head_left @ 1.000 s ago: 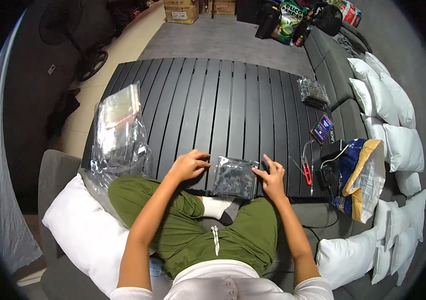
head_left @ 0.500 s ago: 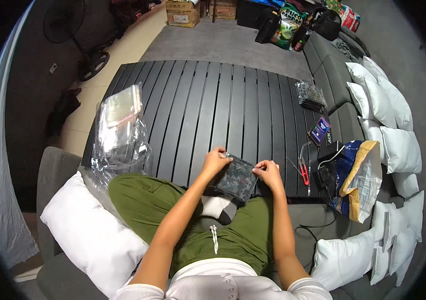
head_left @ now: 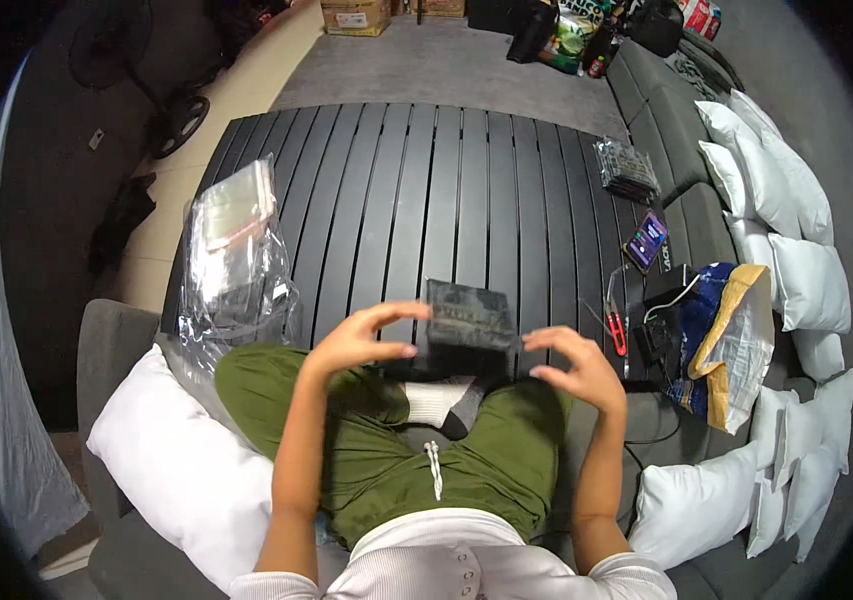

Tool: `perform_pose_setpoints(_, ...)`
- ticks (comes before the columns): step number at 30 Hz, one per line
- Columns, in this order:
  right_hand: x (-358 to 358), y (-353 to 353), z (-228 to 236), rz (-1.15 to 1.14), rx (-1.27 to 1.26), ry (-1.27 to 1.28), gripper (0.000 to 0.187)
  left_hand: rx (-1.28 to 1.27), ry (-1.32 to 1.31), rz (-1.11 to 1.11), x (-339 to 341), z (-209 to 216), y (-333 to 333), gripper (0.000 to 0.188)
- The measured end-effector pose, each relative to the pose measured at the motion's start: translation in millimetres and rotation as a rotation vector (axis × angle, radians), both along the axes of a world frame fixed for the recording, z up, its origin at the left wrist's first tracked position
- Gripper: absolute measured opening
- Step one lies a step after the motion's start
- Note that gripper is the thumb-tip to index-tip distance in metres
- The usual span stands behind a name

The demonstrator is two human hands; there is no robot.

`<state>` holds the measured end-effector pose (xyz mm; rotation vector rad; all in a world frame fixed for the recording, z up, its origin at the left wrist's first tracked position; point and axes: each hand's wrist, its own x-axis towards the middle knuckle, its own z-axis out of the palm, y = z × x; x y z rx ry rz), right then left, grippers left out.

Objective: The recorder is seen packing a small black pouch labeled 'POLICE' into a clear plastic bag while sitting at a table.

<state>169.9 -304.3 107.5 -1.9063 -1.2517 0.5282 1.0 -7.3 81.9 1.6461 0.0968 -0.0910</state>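
Note:
A dark, square, flat camouflage-patterned piece [head_left: 470, 325], seemingly of cloth, is at the near edge of the slatted table, above my socked foot. It is blurred, and I cannot tell whether it lies on the slats or is in the air. My left hand [head_left: 367, 338] is beside its left edge, thumb and fingers apart, holding nothing. On the other side my right hand [head_left: 581, 368] is likewise open, fingers curved toward the piece with a small gap between.
The black slatted table [head_left: 387, 200] spreads ahead. Clear plastic bags [head_left: 237, 250] cover its left side. Along the right are wrapped dark packets [head_left: 627, 170], a phone [head_left: 646, 240], red-handled snips [head_left: 616, 330] and a blue-and-yellow sack [head_left: 722, 345]. White pillows [head_left: 182, 465] flank me.
Both hands have let go of the camouflage piece and spread apart to its sides. The piece sits slightly farther from me and shows a darker, blurred face.

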Motion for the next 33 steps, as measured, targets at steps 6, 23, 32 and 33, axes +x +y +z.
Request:
perform_pose_setpoints(6, -3.3, -1.2, -26.5, -0.218, -0.138, 0.075, 0.024, -0.069, 0.177, 0.397, -16.4, -52.0, -5.1, 0.033)
perform_pose_setpoints(23, -39.4, 106.9, -144.4, -0.406, -0.277, -0.510, 0.046, 1.027, -0.059, 0.419, 64.1, -119.6, -93.9, 0.045)
perform_pose_setpoints(32, -22.8, 86.3, -140.2, -0.495, -0.516, -0.528, 0.056, 1.144, 0.023, 0.360, 62.2, -121.4, -92.0, 0.048)
perform_pose_setpoints(33, -11.3, 68.6, -144.3, -0.581, -0.567, -0.558, 0.059, 1.140, 0.015, 0.364, 64.5, -120.5, -89.5, 0.048)
